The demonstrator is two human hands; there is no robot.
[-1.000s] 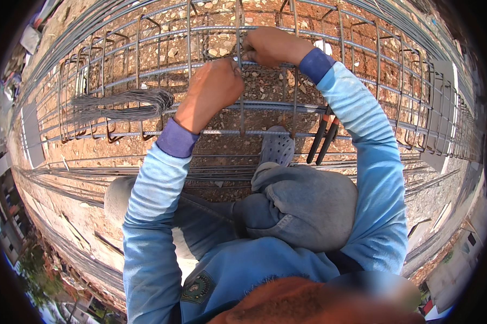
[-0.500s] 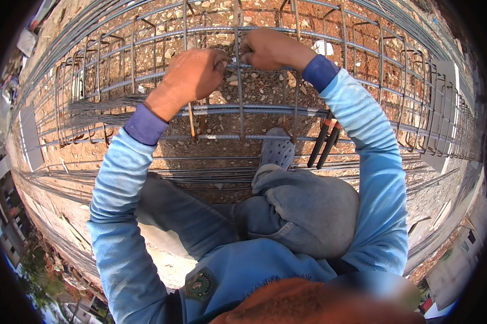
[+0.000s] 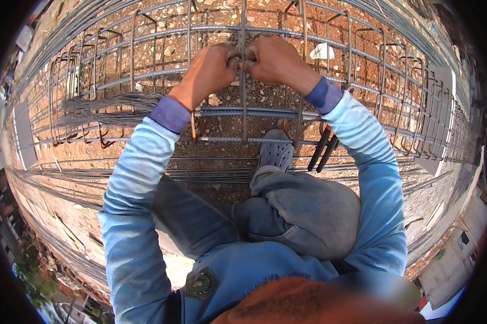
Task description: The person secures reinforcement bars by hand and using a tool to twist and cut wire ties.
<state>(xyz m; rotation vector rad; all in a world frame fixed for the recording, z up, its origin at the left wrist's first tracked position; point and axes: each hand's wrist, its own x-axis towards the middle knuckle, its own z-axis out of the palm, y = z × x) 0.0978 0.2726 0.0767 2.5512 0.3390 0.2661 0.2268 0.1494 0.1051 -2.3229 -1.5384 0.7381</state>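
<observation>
My left hand (image 3: 212,69) and my right hand (image 3: 278,60) meet at a crossing in a rebar cage, one on each side of an upright stirrup bar (image 3: 244,100). Both hands are closed, fingertips pinched close to the bar. Whatever they pinch is too small or hidden to make out. A ribbed lengthwise bar (image 3: 146,74) runs behind my left hand. Left of my left wrist, a bundle of thin grey tie wire (image 3: 111,105) lies across the cage. Below my right cuff, a hand tool with two dark handles (image 3: 323,151) hangs at the lower bars.
More stirrups (image 3: 383,70) stand along the cage to both sides. Long loose rods (image 3: 211,175) lie on the ground nearer me. My grey clog (image 3: 276,151) is beside the cage's near edge. Grey boards (image 3: 25,135) stand at the left end, and stony soil lies beneath.
My hands have come closer together at the stirrup bar. The left moved right; the right dropped slightly toward me. The view shifted a little, and more of the wire bundle shows.
</observation>
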